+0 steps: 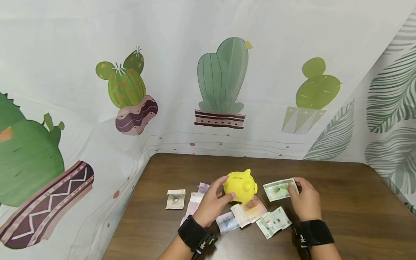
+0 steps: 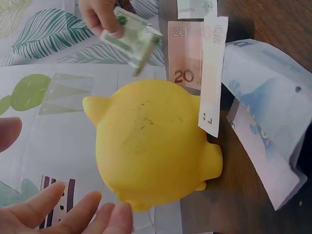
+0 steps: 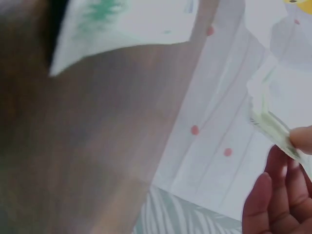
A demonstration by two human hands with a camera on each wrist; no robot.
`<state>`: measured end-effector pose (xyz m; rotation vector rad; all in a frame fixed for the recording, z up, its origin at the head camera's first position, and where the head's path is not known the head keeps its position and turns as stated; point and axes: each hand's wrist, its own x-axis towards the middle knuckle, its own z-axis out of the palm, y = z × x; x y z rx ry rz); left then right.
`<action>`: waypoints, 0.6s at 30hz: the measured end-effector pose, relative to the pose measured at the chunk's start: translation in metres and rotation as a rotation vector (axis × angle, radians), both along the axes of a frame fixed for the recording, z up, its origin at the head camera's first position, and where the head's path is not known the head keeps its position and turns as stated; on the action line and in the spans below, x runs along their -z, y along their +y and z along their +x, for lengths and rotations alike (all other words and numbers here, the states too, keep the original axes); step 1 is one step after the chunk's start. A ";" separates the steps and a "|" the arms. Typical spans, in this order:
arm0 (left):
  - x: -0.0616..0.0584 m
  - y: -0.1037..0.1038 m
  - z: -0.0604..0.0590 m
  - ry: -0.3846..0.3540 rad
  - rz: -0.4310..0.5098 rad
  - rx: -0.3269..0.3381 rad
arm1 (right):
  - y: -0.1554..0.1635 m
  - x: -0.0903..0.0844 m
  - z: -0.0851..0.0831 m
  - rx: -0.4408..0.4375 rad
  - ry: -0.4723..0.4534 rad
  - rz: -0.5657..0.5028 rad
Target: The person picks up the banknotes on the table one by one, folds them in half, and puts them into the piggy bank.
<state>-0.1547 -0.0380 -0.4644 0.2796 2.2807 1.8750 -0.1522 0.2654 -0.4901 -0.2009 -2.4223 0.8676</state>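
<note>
We see a yellow piggy bank [image 1: 241, 185] standing near the middle of the brown table [image 1: 341, 216], closer to its front edge than to the back edge. Its snout points toward the right edge and its long axis runs roughly parallel to the front edge, with the coin slot facing up. Our left hand [image 1: 212, 202] cups the bank's left flank, the fingers spread and only lightly curved. Our right hand [image 1: 305, 202] pinches a green banknote [image 1: 278, 189] between thumb and fingers, holding it just right of the bank with its long axis roughly parallel to the front edge. Loose banknotes [image 1: 250, 211] lie scattered before the bank.
</note>
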 end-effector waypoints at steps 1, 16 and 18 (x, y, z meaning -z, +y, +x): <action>0.000 0.001 0.000 0.003 0.001 -0.006 | -0.001 -0.002 0.000 0.012 0.027 -0.006; -0.007 0.008 0.008 0.012 0.121 0.064 | -0.016 -0.031 0.012 -0.038 0.204 -0.041; -0.007 0.010 0.009 0.011 0.133 0.080 | -0.019 -0.035 0.014 -0.052 0.208 -0.044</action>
